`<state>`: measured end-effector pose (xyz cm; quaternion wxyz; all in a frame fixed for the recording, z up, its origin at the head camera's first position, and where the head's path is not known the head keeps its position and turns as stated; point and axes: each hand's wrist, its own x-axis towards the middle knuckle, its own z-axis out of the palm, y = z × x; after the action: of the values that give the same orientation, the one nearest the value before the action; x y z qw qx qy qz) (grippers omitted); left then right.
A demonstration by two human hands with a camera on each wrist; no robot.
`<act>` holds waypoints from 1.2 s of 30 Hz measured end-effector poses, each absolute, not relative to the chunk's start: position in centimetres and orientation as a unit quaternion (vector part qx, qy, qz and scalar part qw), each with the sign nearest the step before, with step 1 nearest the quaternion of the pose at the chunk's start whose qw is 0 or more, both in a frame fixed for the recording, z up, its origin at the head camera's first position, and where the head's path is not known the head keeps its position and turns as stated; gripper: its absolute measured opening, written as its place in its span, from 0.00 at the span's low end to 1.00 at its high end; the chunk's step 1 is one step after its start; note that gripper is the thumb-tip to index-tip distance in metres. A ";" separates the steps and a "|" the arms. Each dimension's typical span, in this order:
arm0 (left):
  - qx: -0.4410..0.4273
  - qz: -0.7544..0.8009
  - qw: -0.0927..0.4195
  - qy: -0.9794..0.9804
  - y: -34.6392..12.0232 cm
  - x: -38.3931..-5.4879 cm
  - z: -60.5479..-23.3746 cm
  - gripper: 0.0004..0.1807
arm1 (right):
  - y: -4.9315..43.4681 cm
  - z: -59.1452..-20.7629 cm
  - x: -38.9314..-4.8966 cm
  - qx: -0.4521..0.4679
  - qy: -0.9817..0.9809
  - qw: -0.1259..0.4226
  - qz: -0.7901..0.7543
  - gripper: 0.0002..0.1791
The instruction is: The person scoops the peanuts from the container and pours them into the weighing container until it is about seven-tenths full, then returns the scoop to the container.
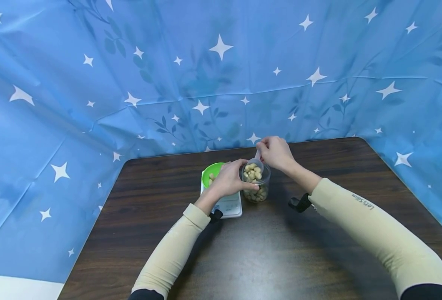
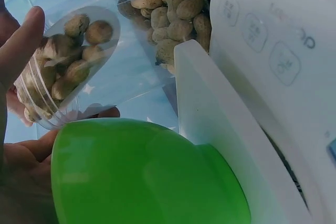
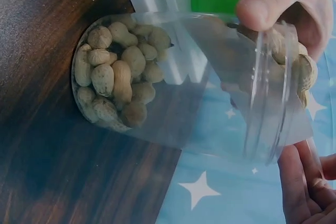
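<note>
A clear jar (image 1: 256, 195) stands on the table with unshelled peanuts (image 3: 113, 80) in its lower part. My left hand (image 1: 227, 179) grips the jar around its rim, thumb on the near side. At the jar's mouth is a clear scoop (image 1: 258, 155) heaped with peanuts. My right hand (image 1: 277, 154) pinches the scoop's handle from the far right side. Beside the jar, a green bowl (image 1: 213, 169) holding some peanuts sits on a white kitchen scale (image 1: 231, 207). My left hand and forearm partly cover both bowl and scale.
The dark wooden table (image 1: 243, 258) stretches around the jar and scale. A blue star-patterned cloth (image 1: 206, 75) hangs right behind its far edge. Black straps with wrist cameras (image 1: 300, 203) jut out below both wrists.
</note>
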<state>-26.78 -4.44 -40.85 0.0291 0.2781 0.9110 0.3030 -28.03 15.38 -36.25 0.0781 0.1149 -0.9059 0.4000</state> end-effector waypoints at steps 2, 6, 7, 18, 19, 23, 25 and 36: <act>0.277 0.305 0.031 0.911 -4.5 -26.8 -40.8 0.48 | 15.5 -36.1 -28.1 0.100 -0.905 0.070 0.408 0.16; 0.272 0.310 0.034 0.910 -4.5 -26.7 -40.9 0.48 | 15.6 -35.9 -28.1 0.083 -0.901 0.054 0.422 0.17; 0.272 0.311 0.035 0.910 -4.5 -26.7 -40.8 0.48 | 15.7 -35.9 -28.1 0.081 -0.901 0.051 0.424 0.17; 0.271 0.313 0.032 0.910 -4.4 -26.6 -40.8 0.47 | 16.1 -35.6 -28.3 0.076 -0.894 0.058 0.437 0.18; 0.270 0.312 0.032 0.910 -4.4 -26.6 -40.7 0.47 | 16.1 -35.6 -28.3 0.077 -0.894 0.061 0.436 0.19; 0.267 0.310 0.034 0.912 -4.4 -26.5 -40.7 0.47 | 16.3 -35.4 -28.3 0.085 -0.894 0.082 0.431 0.18; 0.265 0.311 0.036 0.912 -4.4 -26.5 -40.7 0.47 | 16.3 -35.3 -28.4 0.092 -0.896 0.094 0.424 0.18; 0.267 0.312 0.033 0.911 -4.4 -26.5 -40.7 0.47 | 16.7 -34.8 -28.4 0.067 -0.889 0.084 0.444 0.17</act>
<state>-26.47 -4.42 -40.70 0.0332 0.2672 0.9111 0.3121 -28.44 16.65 -34.78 0.0837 0.0673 -0.8895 0.4441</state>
